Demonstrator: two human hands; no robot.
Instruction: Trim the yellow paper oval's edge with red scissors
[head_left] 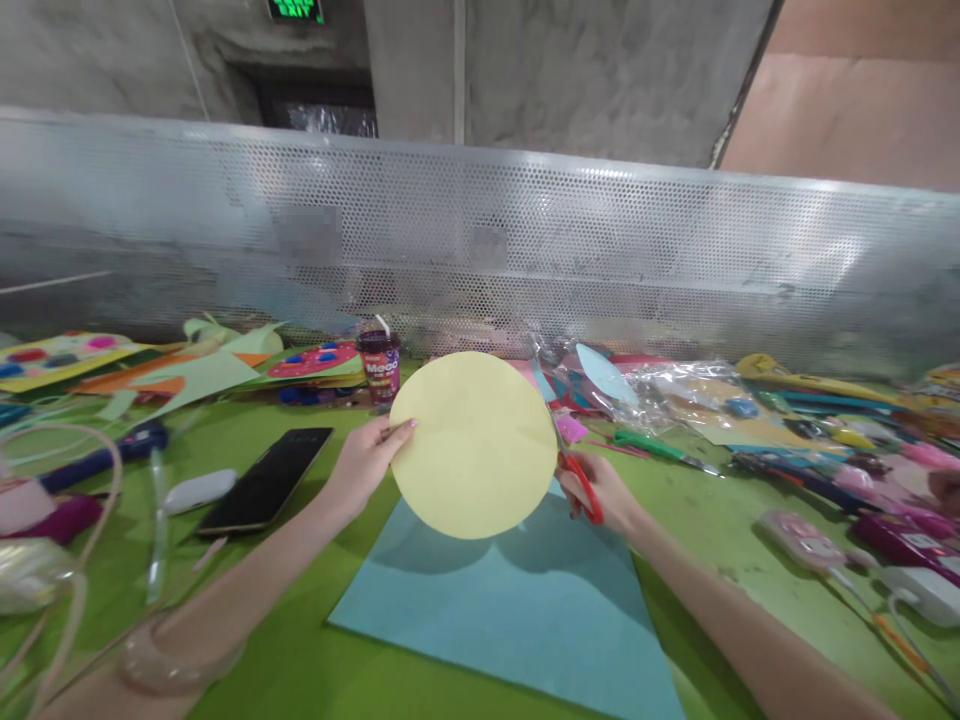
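A round disc of pale yellow paper (474,445) is held up in front of me. My left hand (373,452) pinches its left edge between thumb and fingers. At the disc's right edge, my right hand (598,490) grips a pair of red-handled scissors (585,488). Part of the blades shows beside the paper's rim, and I cannot tell whether they touch it. Below the disc a large light-blue sheet (495,620) lies flat on the green table (277,640), with the disc's shadow across it.
Left of the sheet lie a black phone (268,480) and a white oval case (200,492). A purple drink cup (379,367) with a straw stands behind. A green-handled craft knife (660,447), plastic wrappers (675,390) and a pink device (801,540) with a cable are on the right.
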